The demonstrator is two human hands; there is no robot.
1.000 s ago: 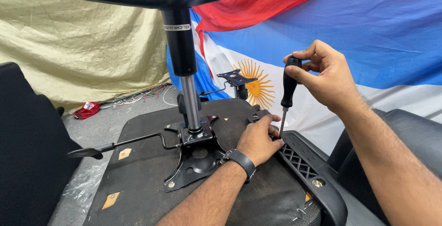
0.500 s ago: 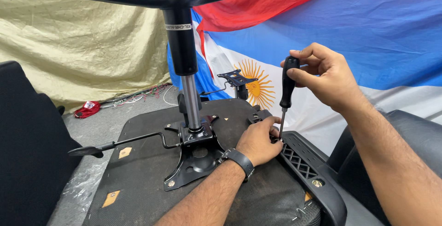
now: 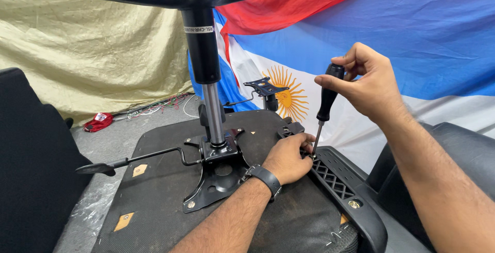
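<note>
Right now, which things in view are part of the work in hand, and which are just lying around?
In use:
right hand gripping the screwdriver
left hand steadying the screw at the tip
black armrest bracket
upturned chair seat

Lying about:
red cloth on the floor
loose wires
flag backdrop
tan sheet

Left hand (image 3: 286, 156) palm down, fingers curled, right hand (image 3: 367, 81) raised, fingers pinched

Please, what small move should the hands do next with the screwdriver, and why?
Probably turn the screwdriver while pressing down. Its tip already stands nearly upright at the end of the black armrest bracket, the right hand grips the handle, and the left hand steadies the spot beside the tip.
</note>
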